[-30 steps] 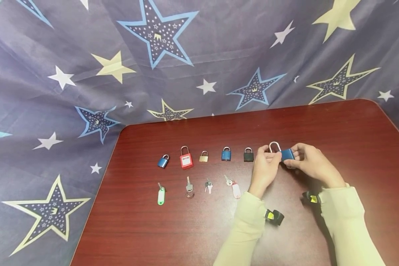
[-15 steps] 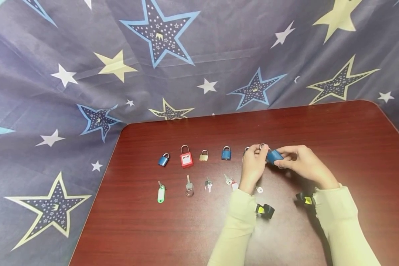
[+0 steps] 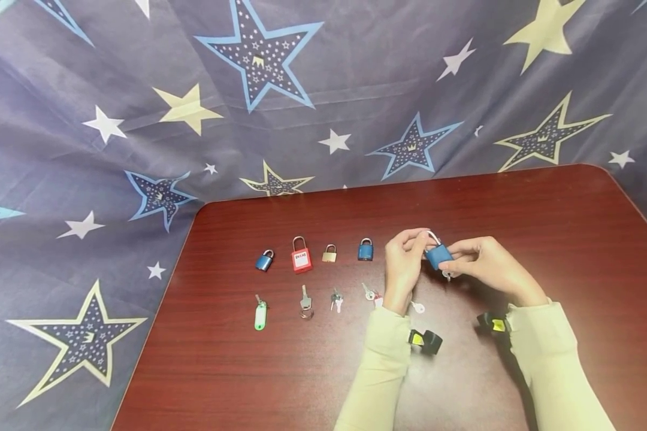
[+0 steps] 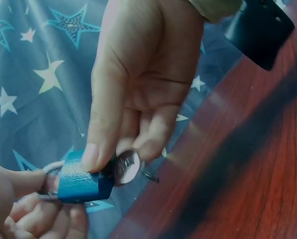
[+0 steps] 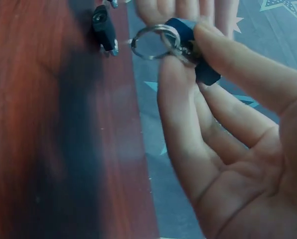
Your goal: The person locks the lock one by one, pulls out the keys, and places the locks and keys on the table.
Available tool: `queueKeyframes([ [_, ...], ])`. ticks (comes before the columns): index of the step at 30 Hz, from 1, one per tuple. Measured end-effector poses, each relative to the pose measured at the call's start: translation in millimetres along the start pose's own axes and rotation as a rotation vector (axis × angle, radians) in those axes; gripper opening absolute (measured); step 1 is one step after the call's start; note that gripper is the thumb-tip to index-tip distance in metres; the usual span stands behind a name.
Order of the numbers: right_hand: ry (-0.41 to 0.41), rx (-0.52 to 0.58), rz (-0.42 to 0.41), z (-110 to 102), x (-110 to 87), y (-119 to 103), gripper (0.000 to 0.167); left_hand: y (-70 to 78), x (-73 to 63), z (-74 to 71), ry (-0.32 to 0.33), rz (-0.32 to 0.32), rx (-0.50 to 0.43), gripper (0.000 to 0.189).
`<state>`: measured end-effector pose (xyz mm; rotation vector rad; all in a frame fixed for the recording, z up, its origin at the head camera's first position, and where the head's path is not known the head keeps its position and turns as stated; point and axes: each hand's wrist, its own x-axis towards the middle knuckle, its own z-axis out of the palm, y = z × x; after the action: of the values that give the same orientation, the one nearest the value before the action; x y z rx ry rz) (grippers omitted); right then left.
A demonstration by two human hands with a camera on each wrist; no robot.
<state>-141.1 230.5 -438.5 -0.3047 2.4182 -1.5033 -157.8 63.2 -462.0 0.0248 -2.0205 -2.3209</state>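
Note:
A blue padlock (image 3: 438, 256) is held above the table between both hands. The fingers of my left hand (image 3: 401, 263) pinch its silver shackle (image 3: 432, 235). Across from it, my right hand (image 3: 490, 266) grips the padlock body between thumb and fingers. In the left wrist view, the right thumb lies flat on the blue body (image 4: 83, 181), and a round shiny metal piece (image 4: 127, 167) shows at its keyhole end. A metal key ring (image 5: 153, 42) hangs there in the right wrist view. Whether a key sits in the keyhole is hard to see.
Left of the hands stand a blue padlock (image 3: 365, 250), a brass padlock (image 3: 329, 254), a red padlock (image 3: 301, 257) and a small blue padlock (image 3: 265, 261). Nearer lie green-tagged key (image 3: 260, 315), ringed key (image 3: 305, 301), small keys (image 3: 336, 299) and a partly hidden key (image 3: 418, 307). Black padlock (image 5: 103, 30).
Both hands have carried the blue padlock leftward and tilted it. The left hand now covers the black padlock in the head view, and a ring of metal shows below the body.

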Motion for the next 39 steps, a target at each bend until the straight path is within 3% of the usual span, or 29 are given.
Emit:
queueKeyframes([
  [5, -0.006, 0.016, 0.028, 2.8, 2.3, 2.3, 0.029, 4.9, 1.5, -4.0, 0.06, 0.06, -0.016, 0.016],
  [9, 0.002, 0.073, 0.012, 3.9, 3.4, 3.2, 0.03, 6.8, 3.6, -7.7, 0.09, 0.069, -0.02, 0.016],
  [16, 0.175, 0.128, 0.007, 2.7, 2.8, 4.1, 0.035, 6.0, 5.1, -10.2, 0.06, 0.055, -0.127, 0.022],
  [20, 0.199, 0.22, 0.021, 5.7, 4.0, 3.5, 0.038, 2.2, 2.0, -5.5, 0.018, 0.034, -0.166, 0.025],
  [23, 0.205, 0.296, 0.028, 9.7, 6.8, 3.1, 0.039, 0.3, 0.5, -4.8, 0.02, 0.008, -0.165, 0.025],
  [26, 0.268, 0.353, 0.029, 11.3, 8.1, 3.3, 0.035, -1.0, 0.4, -9.1, 0.035, -0.046, -0.161, 0.025],
  [32, 0.348, 0.449, 0.022, 8.3, 5.5, 3.6, 0.018, -2.5, -1.3, -18.7, -0.091, -0.168, -0.197, 0.026],
  [35, 0.34, 0.462, 0.019, 6.9, 4.7, 3.0, 0.017, -2.3, -2.0, -19.7, -0.13, -0.142, -0.199, 0.027],
  [39, 0.327, 0.429, 0.022, 6.2, 4.5, 1.4, 0.017, -1.6, -2.1, -18.5, -0.129, -0.052, -0.158, 0.027],
])
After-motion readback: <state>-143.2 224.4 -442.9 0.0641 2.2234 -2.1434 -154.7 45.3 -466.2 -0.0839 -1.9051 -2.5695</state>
